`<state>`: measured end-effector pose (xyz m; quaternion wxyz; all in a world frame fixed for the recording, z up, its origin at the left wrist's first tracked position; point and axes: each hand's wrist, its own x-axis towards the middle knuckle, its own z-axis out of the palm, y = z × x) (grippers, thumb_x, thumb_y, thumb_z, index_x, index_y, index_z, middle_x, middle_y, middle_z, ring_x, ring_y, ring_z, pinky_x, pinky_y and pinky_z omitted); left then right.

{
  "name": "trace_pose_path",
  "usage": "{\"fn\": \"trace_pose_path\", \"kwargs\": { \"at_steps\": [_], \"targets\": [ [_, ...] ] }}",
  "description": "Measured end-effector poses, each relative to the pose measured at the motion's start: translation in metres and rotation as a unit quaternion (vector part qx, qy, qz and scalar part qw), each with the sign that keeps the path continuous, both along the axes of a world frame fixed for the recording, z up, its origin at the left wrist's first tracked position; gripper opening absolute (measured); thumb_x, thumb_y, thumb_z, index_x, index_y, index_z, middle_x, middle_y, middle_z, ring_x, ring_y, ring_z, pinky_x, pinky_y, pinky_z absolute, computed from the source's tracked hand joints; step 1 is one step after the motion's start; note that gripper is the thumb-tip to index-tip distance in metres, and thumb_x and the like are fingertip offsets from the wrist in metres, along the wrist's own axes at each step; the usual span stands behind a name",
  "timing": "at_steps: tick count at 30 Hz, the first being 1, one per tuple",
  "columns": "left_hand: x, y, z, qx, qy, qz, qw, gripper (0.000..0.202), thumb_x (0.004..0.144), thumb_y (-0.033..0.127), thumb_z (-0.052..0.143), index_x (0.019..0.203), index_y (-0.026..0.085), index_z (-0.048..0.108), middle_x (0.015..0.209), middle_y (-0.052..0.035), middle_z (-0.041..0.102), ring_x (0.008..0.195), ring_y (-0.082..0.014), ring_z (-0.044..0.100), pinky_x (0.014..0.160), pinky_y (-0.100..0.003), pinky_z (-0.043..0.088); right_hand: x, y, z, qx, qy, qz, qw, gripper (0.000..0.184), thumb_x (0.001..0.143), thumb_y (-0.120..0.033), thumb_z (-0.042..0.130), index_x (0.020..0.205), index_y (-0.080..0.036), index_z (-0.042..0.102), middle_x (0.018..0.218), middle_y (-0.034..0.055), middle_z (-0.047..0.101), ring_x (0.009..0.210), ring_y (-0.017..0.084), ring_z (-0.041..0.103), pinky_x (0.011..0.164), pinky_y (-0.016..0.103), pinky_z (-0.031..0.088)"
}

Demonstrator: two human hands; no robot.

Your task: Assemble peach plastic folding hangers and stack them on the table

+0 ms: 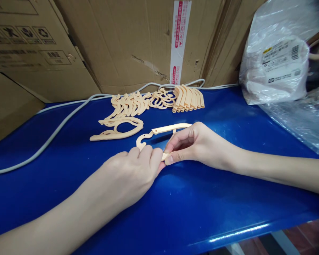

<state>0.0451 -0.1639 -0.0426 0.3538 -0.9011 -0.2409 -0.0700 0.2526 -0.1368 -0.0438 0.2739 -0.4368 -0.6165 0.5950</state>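
Both hands hold one beige plastic folding clothes hanger (171, 128) above the blue table. Its small hook-shaped end (140, 140) sticks out past the left knuckles, and one slim arm runs behind the right fingers. My left hand (138, 166) is closed around the near part, its fingertips hidden beneath. Thumb and fingers of my right hand (191, 145) pinch a joint piece right beside the left index finger. Just beyond, to the left, lies a folded hanger (122, 131) of the same beige plastic.
Behind the hands lie a row of curved hook pieces (129, 104), a pile of ring-shaped parts (162, 99) and stacked hanger arms (188, 99). A white cable (61, 124) loops across the blue table (202, 212). Cardboard boxes (138, 42) stand behind; plastic-wrapped packages (275, 71) sit at right.
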Motion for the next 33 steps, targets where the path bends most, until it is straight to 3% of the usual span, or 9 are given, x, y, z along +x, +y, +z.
{"fn": "trace_pose_path", "kwargs": {
  "at_steps": [5, 13, 22, 27, 33],
  "targets": [
    [-0.001, 0.001, 0.004, 0.003, 0.008, -0.004, 1.000, 0.034, 0.100, 0.018, 0.035, 0.069, 0.022, 0.049, 0.056, -0.0015, 0.051, 0.040, -0.0188, 0.050, 0.036, -0.029, 0.036, 0.001, 0.003, 0.003, 0.029, -0.021, 0.047, 0.998, 0.022, 0.068, -0.032, 0.086, 0.078, -0.016, 0.074, 0.073, -0.0004, 0.074, 0.067, 0.012, 0.065, 0.063, 0.024, 0.050],
    [0.000, -0.002, 0.000, -0.007, 0.016, -0.009, 1.000, 0.027, 0.095, 0.014, 0.043, 0.069, 0.021, 0.048, 0.059, -0.0017, 0.053, 0.042, -0.0186, 0.052, 0.037, -0.027, 0.037, 0.001, 0.007, -0.001, 0.026, -0.034, 0.096, 0.994, 0.030, 0.070, -0.038, 0.085, 0.069, -0.014, 0.067, 0.064, -0.0025, 0.065, 0.059, 0.007, 0.053, 0.054, 0.020, 0.040],
    [0.000, -0.002, -0.002, -0.016, 0.006, -0.008, 1.000, 0.038, 0.095, 0.006, 0.033, 0.063, 0.021, 0.047, 0.052, -0.0008, 0.048, 0.037, -0.0166, 0.048, 0.036, -0.026, 0.029, -0.001, 0.004, -0.004, 0.038, -0.025, 0.087, 0.995, 0.034, 0.068, -0.037, 0.086, 0.067, -0.014, 0.062, 0.063, -0.0036, 0.062, 0.057, 0.006, 0.052, 0.051, 0.019, 0.039],
    [-0.004, 0.006, 0.003, -0.140, -0.043, -0.035, 0.989, 0.037, 0.097, 0.007, 0.030, 0.068, 0.021, 0.048, 0.051, 0.0031, 0.049, 0.036, -0.0149, 0.051, 0.035, -0.027, 0.021, 0.000, 0.008, -0.005, 0.033, -0.027, 0.133, 0.990, 0.024, 0.075, -0.032, 0.082, 0.072, -0.014, 0.067, 0.066, -0.0018, 0.067, 0.057, 0.007, 0.055, 0.052, 0.019, 0.041],
    [-0.012, 0.009, 0.010, -0.385, -0.074, 0.043, 0.919, 0.028, 0.100, 0.023, 0.049, 0.072, 0.023, 0.051, 0.055, 0.0070, 0.060, 0.041, -0.0120, 0.056, 0.040, -0.023, 0.027, 0.002, 0.007, -0.002, 0.072, -0.049, 0.167, 0.982, 0.027, 0.077, -0.037, 0.080, 0.075, -0.013, 0.068, 0.066, -0.0019, 0.067, 0.057, 0.006, 0.054, 0.050, 0.018, 0.039]
  ]
}}
